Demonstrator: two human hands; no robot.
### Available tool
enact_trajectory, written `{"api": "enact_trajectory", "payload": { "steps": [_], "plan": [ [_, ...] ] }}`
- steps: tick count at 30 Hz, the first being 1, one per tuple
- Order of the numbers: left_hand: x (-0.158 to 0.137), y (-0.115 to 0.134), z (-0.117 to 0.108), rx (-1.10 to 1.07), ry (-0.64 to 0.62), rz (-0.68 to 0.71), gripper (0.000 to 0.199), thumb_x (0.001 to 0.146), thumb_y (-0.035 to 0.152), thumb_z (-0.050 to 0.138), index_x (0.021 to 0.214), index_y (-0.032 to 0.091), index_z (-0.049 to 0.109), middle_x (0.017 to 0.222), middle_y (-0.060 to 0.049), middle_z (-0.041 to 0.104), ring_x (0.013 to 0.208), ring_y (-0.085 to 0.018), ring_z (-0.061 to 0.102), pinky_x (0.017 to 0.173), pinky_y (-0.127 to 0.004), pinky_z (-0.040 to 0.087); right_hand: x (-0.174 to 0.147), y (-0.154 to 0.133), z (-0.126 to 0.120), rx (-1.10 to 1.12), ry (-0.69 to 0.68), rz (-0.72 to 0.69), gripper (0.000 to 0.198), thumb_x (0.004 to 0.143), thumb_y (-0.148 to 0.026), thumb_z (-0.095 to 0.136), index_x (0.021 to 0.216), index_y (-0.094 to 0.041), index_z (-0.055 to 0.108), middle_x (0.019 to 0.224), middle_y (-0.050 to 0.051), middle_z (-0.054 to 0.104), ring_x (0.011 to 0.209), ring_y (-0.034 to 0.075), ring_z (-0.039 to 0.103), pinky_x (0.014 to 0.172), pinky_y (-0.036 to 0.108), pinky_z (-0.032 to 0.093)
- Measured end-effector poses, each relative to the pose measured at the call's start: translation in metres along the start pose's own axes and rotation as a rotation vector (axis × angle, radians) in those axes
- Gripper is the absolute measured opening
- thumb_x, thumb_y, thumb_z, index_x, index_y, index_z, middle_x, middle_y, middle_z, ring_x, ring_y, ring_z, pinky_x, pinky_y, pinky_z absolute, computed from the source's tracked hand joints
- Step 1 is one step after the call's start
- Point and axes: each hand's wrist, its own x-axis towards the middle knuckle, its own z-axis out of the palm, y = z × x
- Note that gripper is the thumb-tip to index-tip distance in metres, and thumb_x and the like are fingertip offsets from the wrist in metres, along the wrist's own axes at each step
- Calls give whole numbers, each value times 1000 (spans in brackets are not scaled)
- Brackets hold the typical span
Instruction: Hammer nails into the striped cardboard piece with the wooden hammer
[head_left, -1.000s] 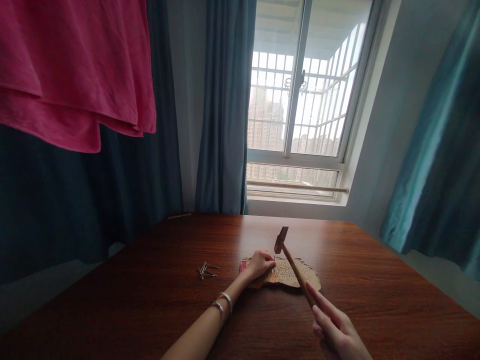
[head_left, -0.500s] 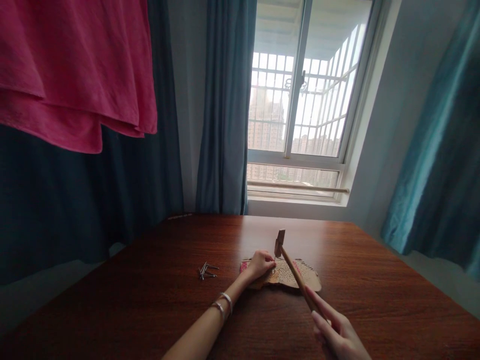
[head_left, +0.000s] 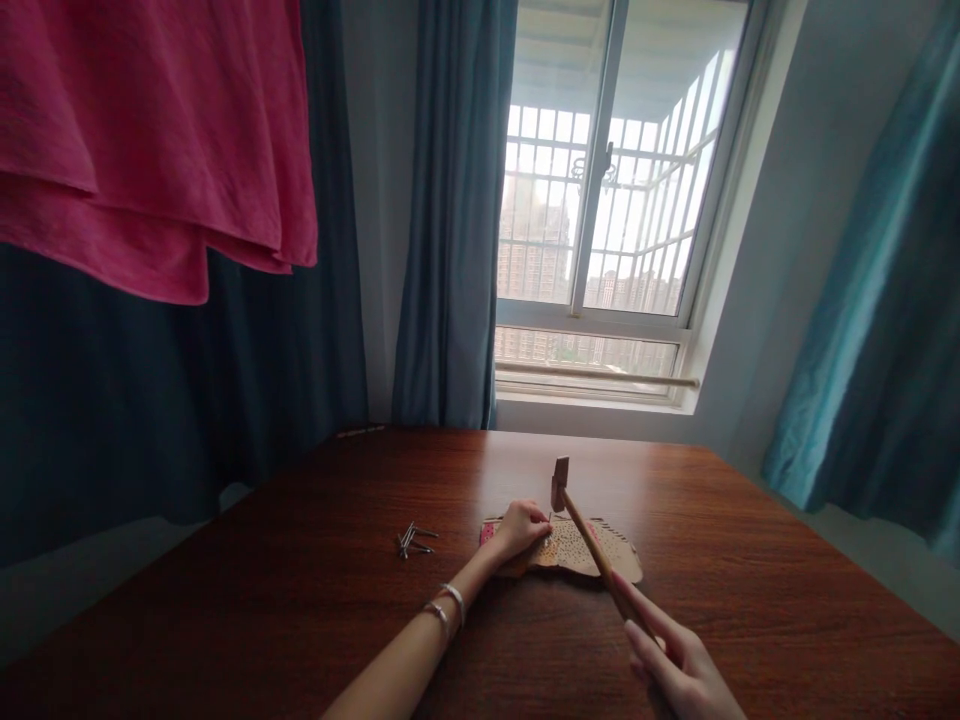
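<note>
My left hand (head_left: 523, 528) is closed in a pinch around a thin nail (head_left: 550, 517), which stands upright over a flat tan piece (head_left: 619, 562) that looks like cardboard, covered in small holes or dots with pink patches. In my right hand (head_left: 679, 660) is a hammer (head_left: 589, 543), gripped low on its wooden handle. Its head hangs just above and beside the nail's top, slightly apart from it. Left of the tan piece, several loose nails (head_left: 415, 541) lie in a small pile. My left fingertips partly hide the nail's lower end.
All of this rests on a brown wooden table (head_left: 300, 600). Behind the table is a window (head_left: 592, 250) with blue curtains (head_left: 450, 220) beside it. A pink cloth (head_left: 165, 150) hangs at upper left.
The hammer's head has risen very slightly from the nail's top. My left hand and the tan piece stay in place.
</note>
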Motion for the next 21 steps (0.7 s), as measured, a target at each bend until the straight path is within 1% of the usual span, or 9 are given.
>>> {"api": "enact_trajectory", "payload": {
  "steps": [2, 5, 6, 9, 11, 16, 18, 20, 21],
  "plan": [
    [0, 1, 0, -2, -2, 6, 24, 72, 32, 54, 78, 16, 71, 73, -1, 61, 66, -12, 51, 60, -20, 36, 1, 2, 0, 2, 25, -38, 54, 65, -51, 64, 113, -25, 60, 92, 5, 66, 65, 14, 57, 50, 20, 45],
    [-1, 2, -1, 5, -13, -18, 23, 73, 31, 53, 79, 17, 71, 74, -1, 62, 66, -12, 52, 61, -20, 36, 1, 3, 0, 0, 38, -56, 50, 64, -50, 65, 108, -26, 63, 101, 5, 65, 88, 19, 58, 61, 20, 47],
    [-1, 2, -1, 9, -15, -26, 23, 73, 31, 53, 80, 18, 71, 74, -1, 62, 66, -12, 52, 61, -20, 36, 1, 3, 1, -3, 35, -46, 51, 64, -51, 65, 108, -26, 63, 102, 5, 65, 87, 19, 58, 59, 20, 47],
    [0, 0, 0, 9, -11, -13, 24, 73, 31, 53, 80, 17, 71, 74, -1, 62, 66, -12, 52, 61, -20, 36, 0, 0, 2, -6, 24, -11, 57, 64, -52, 64, 113, -24, 59, 95, 5, 66, 67, 15, 59, 47, 19, 44],
    [0, -2, 1, -1, -2, 18, 25, 73, 32, 53, 79, 16, 71, 74, -2, 62, 65, -12, 51, 61, -20, 36, 0, -1, 2, 0, 18, -13, 59, 65, -52, 63, 116, -24, 57, 91, 4, 66, 60, 12, 57, 44, 19, 42],
    [3, -9, 3, -18, 6, 53, 26, 73, 33, 53, 79, 16, 71, 72, -2, 61, 63, -11, 51, 59, -20, 36, 4, 9, 0, -4, 4, -36, 47, 66, -46, 66, 109, -28, 62, 102, 5, 65, 84, 16, 57, 59, 19, 46],
    [4, -10, 4, -23, 14, 58, 26, 73, 33, 53, 79, 16, 71, 71, -2, 61, 63, -11, 51, 58, -20, 35, 5, 15, -1, 10, -13, -9, 46, 66, -46, 66, 109, -29, 62, 105, 5, 64, 70, 12, 56, 55, 19, 44],
    [4, -10, 5, -28, 18, 60, 25, 73, 33, 53, 79, 16, 71, 71, -1, 61, 62, -11, 51, 58, -20, 35, 5, 18, -2, 31, 6, -3, 49, 67, -48, 64, 111, -28, 60, 103, 5, 63, 50, 6, 46, 47, 19, 40],
    [5, -11, 6, -31, 20, 58, 25, 72, 32, 54, 78, 16, 71, 71, -1, 61, 62, -11, 51, 58, -20, 35, 5, 18, -1, 38, 20, -13, 50, 67, -48, 64, 112, -27, 59, 104, 5, 63, 47, 5, 43, 45, 19, 39]
  ]
}}
